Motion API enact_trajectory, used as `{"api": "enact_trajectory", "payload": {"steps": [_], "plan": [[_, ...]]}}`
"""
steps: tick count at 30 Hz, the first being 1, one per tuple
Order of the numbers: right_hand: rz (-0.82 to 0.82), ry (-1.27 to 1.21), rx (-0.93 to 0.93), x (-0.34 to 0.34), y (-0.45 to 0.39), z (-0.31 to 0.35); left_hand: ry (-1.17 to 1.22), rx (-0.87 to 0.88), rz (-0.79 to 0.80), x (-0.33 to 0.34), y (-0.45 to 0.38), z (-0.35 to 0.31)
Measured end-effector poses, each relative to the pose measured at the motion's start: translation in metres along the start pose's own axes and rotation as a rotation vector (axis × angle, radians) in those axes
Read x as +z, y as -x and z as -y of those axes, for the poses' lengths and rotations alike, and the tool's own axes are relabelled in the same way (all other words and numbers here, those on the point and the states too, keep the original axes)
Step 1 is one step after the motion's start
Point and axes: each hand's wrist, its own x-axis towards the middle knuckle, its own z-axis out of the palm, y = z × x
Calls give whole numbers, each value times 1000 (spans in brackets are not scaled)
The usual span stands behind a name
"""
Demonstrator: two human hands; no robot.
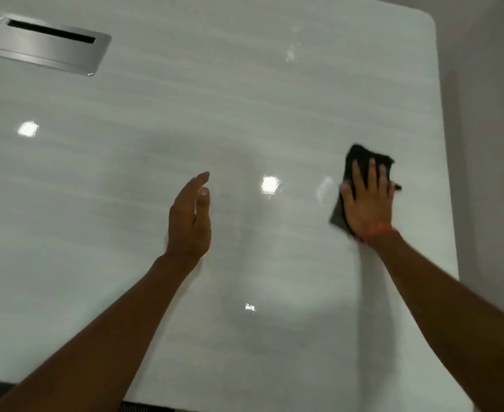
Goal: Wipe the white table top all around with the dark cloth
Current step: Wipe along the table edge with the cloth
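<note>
Pressing flat with fingers spread, the right hand [366,203] pins the dark crumpled cloth [356,162] to the glossy white table top [245,99], near its right edge. The left hand [190,217] hovers open and empty, edge-on above the middle. A sweep further right could carry the cloth off the edge, I'd judge, leaving that rim streaked. Far left, a brushed metal cable hatch [45,44] sits flush; its dark slot could snag a cloth corner later.
</note>
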Motion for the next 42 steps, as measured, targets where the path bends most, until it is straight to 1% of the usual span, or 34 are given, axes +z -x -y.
{"api": "enact_trajectory", "payload": {"steps": [1, 2, 4, 6, 7, 9, 10, 11, 12, 14, 16, 17, 18, 19, 20, 22, 24, 25, 26, 27, 28, 30, 32, 34, 38, 40, 42], "plan": [[-11, -16, 18, 2, -23, 21, 9, -4, 3, -2, 3, 4], [-24, -11, -15, 8, -39, 49, 3, -5, 0, -4, 7, 7], [-78, 19, -176, 28, -37, 110, -20, -10, 0, -9, 12, 10], [-106, 30, -409, 40, 19, 156, -24, -23, 10, -13, 20, 7], [-76, 24, -509, 41, 56, 165, -24, -25, 16, -14, 23, 2], [2, 4, -627, 36, 118, 148, -10, -25, 37, -14, 28, -8], [23, 12, -626, 35, 139, 126, 0, -23, 48, -13, 30, -14], [35, 17, -571, 33, 151, 98, 2, -17, 58, -12, 30, -18], [38, 21, -474, 29, 153, 69, -5, -6, 68, -11, 31, -21], [23, 47, -259, 19, 125, 23, -24, 17, 81, -7, 31, -24], [26, 31, -80, 12, 78, 18, -29, 22, 87, -3, 33, -24], [23, 8, -50, 12, 58, 34, -32, 17, 87, -1, 35, -24], [16, 0, -70, 15, 48, 55, -33, 11, 86, 2, 38, -23], [-17, -3, -143, 24, 49, 77, -28, 5, 84, 5, 42, -23], [-45, 1, -250, 33, 61, 97, -22, 3, 83, 10, 46, -23], [-54, 1, -467, 46, 117, 117, -37, 6, 91, 24, 56, -27], [39, -20, -589, 42, 182, 100, -52, 7, 122, 45, 65, -36], [79, -20, -612, 38, 208, 78, -47, 6, 143, 59, 71, -42], [100, -15, -602, 34, 225, 49, -37, 3, 166, 74, 77, -48], [102, -9, -554, 31, 236, 14, -25, 0, 191, 90, 83, -55], [87, 3, -469, 28, 239, -24, -18, 2, 219, 106, 89, -61], [82, 8, -242, 15, 225, -98, -28, 23, 274, 137, 103, -70], [101, -6, -66, 1, 184, -149, -34, 28, 310, 163, 113, -78], [99, -20, -10, -8, 123, -172, -22, 14, 329, 183, 117, -81], [59, -27, 17, -16, 7, -169, -7, 49, 322, 203, 116, -75], [66, -39, 21, -16, -13, -173, -47, 72, 309, 204, 114, -77], [59, -54, -9, -14, 3, -179, -66, 75, 295, 199, 116, -80]]}}
